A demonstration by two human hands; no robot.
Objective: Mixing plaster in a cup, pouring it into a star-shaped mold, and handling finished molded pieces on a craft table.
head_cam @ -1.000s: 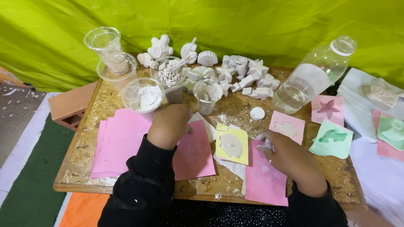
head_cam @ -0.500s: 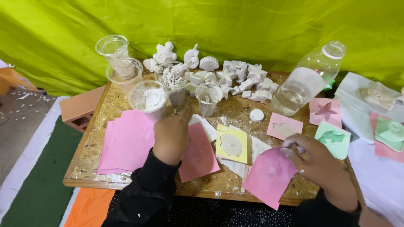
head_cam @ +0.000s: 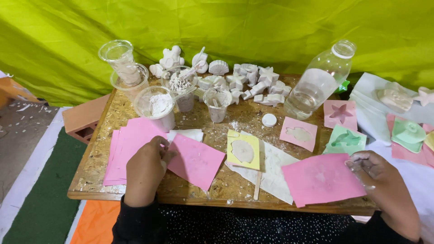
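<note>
The tabletop [head_cam: 113, 149] is rough pressed wood chip, matt and dusted with white powder. On it, nearest the left hand [head_cam: 145, 169], lie matt pink sheets [head_cam: 131, 144] that look like smooth foam or paper. The right hand [head_cam: 384, 190], its fingers [head_cam: 361, 165] dusted white, holds a similar pink sheet [head_cam: 322, 178], smeared with chalky residue. Behind the tabletop's middle stand clear, glossy plastic cups [head_cam: 156, 106] and a clear plastic bottle [head_cam: 316, 83]. White plaster figures [head_cam: 253, 83] look chalky and matt. The backdrop is slightly shiny green cloth [head_cam: 226, 31].
</note>
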